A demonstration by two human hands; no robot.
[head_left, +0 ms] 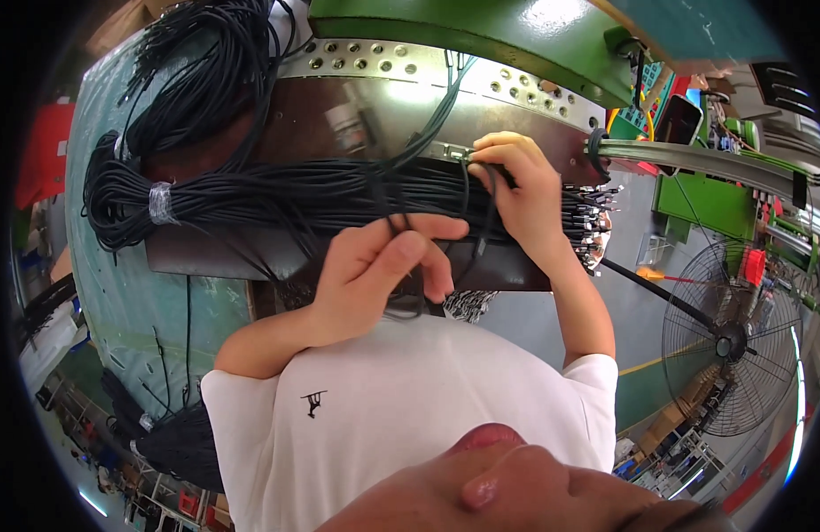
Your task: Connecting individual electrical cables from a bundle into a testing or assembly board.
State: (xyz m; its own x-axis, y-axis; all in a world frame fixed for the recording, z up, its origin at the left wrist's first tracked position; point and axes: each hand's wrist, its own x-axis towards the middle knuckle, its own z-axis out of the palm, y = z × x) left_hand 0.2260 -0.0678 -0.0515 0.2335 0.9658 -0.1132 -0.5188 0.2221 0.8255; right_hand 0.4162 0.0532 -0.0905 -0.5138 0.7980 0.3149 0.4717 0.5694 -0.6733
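Black cable [491, 217] runs from the fingertips of the right hand [518, 188], at 2 o'clock from the view centre. The right hand pinches the cable between thumb and index finger, beside a small metal fixture [452, 152] at about 12:30. The left hand [370, 277] is at 8 o'clock from the right hand, fingers partly curled; blurred dark cable crosses it, and whether it grips this cannot be told. A bundle of black cables [277, 197] lies on the dark brown desk [217, 255] at 10 o'clock, bound by clear wrap [163, 204]. Green machinery [445, 27] occupies 12 o'clock.
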